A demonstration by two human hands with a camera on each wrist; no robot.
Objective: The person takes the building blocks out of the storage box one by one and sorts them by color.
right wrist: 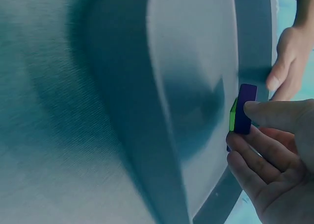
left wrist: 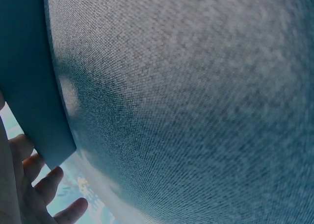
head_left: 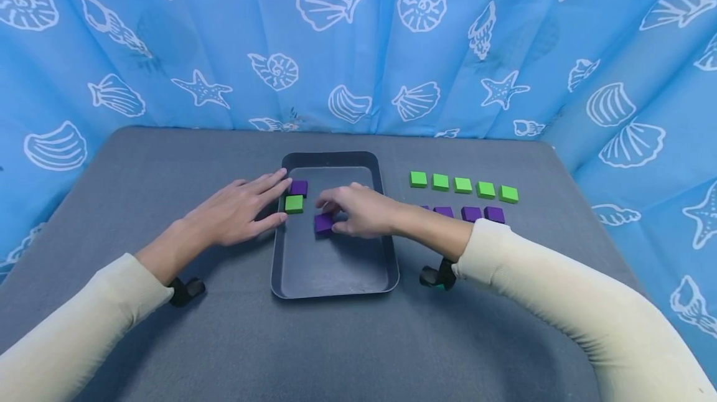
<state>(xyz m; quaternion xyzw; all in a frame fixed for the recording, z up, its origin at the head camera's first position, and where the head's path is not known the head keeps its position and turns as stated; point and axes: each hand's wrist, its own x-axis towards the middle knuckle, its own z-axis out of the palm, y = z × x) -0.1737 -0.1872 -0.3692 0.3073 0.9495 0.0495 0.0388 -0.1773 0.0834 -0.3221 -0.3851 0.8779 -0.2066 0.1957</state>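
Note:
A dark grey rectangular tray lies on the table. Over its middle, my right hand pinches a purple block between thumb and fingers; in the right wrist view the thumb presses on the face of that block. Along the tray's left wall, a second purple block sits just behind a green block. My left hand is at the tray's left rim, its extended fingertips right at the edge beside those two blocks. The left wrist view catches its spread fingers by the tray's outer wall.
Right of the tray, a row of several green blocks lies on the grey table. A row of purple blocks lies nearer, partly hidden behind my right forearm. A blue shell-print curtain hangs behind the table.

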